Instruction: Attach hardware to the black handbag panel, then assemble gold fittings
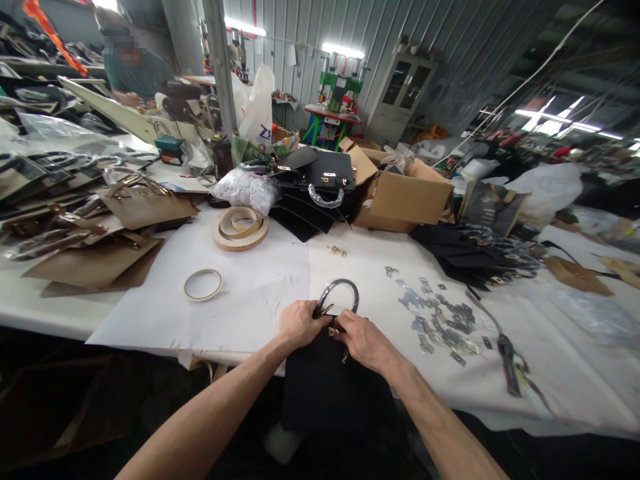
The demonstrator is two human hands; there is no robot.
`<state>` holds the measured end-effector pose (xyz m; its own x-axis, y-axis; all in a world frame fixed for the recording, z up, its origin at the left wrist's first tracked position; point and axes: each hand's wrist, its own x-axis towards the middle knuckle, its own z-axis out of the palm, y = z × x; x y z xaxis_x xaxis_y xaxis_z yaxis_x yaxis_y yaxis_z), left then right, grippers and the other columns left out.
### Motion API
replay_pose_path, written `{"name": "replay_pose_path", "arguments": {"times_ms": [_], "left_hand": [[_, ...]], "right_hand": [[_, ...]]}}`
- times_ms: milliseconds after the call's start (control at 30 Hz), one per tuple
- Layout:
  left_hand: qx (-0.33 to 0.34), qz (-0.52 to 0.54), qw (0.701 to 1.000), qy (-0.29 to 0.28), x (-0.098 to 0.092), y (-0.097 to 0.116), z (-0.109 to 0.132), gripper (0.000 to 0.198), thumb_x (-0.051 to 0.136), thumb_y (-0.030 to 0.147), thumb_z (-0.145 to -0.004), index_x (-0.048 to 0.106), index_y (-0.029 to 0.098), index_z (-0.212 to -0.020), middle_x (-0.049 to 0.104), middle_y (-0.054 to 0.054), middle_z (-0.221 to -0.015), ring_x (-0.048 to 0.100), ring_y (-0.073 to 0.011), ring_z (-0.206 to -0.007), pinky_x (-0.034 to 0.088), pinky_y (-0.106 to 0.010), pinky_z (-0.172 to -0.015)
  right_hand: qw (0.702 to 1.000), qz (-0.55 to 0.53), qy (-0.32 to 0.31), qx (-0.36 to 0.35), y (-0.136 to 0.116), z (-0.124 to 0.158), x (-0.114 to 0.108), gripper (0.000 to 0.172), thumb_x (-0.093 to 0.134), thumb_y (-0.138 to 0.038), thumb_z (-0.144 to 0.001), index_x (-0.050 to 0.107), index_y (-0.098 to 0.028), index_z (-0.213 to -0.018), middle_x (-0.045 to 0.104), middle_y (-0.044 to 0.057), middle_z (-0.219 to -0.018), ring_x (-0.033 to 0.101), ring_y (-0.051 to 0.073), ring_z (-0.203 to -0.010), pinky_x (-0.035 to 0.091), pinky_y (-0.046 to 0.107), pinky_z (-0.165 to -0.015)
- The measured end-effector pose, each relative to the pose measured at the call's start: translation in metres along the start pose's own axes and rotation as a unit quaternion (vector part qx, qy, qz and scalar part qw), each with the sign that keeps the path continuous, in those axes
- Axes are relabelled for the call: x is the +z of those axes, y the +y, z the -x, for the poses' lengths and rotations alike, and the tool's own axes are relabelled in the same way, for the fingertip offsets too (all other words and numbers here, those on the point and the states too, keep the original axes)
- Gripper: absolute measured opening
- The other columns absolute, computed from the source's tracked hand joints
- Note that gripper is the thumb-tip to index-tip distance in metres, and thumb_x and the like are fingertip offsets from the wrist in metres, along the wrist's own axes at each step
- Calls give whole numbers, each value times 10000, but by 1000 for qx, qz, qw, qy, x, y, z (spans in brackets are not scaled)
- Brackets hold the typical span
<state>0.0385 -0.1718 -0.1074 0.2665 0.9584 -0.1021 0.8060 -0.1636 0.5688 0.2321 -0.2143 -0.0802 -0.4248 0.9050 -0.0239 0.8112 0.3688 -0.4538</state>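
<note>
A black bag panel (334, 393) hangs over the table's front edge, with its top edge between my two hands. Its curved handle (350, 287), wrapped in clear film, stands up beyond my fingers. My left hand (301, 325) is closed on the panel's top left, by the handle's base and a thin shiny metal strip (327, 310). Bent fingers of my right hand (363, 339) grip the top right of the panel, touching a small gold-coloured fitting (332, 331). Another bit of metal shows below that hand. My fingertips partly hide the fittings.
Small metal plates (443, 320) lie scattered at right, near a black-handled tool (509, 367). Tape rolls (203, 285) and brown bag panels (100, 260) are at left. Behind are gold fittings (337, 251), black bags (320, 170) and a cardboard box (405, 200). A person (137, 70) sits far left.
</note>
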Motion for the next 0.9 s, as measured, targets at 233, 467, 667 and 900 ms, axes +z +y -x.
{"name": "replay_pose_path", "arguments": {"times_ms": [233,467,667,900], "left_hand": [[10,73,997,17,-4,-4,7,330,655,534,-881,725,216,-829,742,-44,-777,690,-221,-756,383,-276,-632],[47,185,980,60,-9,-6,16,301,723,509,-860,746,214,-918,766,-26,-848,710,-216,-816,460,-279,-728],[88,257,957,102,-8,-9,24,377,820,533,-776,745,208,-950,746,-22,-876,692,-200,-823,509,-283,-783],[142,194,967,83,-16,-4,38,351,747,572,-838,738,240,-954,740,-49,-895,688,-216,-855,515,-302,-822]], "right_hand": [[998,-68,-3,-1,-5,5,-19,61,617,-225,-956,671,-252,-956,651,2,-952,658,177,-859,516,301,-792],[979,0,190,72,-13,7,-17,360,778,-253,-819,590,-258,-1126,614,61,-1127,639,275,-1066,539,437,-954],[962,-80,211,156,-2,1,-24,877,913,-370,-654,457,-241,-1392,552,103,-1324,550,314,-1275,471,482,-1093],[977,-81,156,123,-14,17,-42,460,881,-450,-688,664,-264,-1048,584,31,-1157,635,245,-1079,536,377,-978]]}}
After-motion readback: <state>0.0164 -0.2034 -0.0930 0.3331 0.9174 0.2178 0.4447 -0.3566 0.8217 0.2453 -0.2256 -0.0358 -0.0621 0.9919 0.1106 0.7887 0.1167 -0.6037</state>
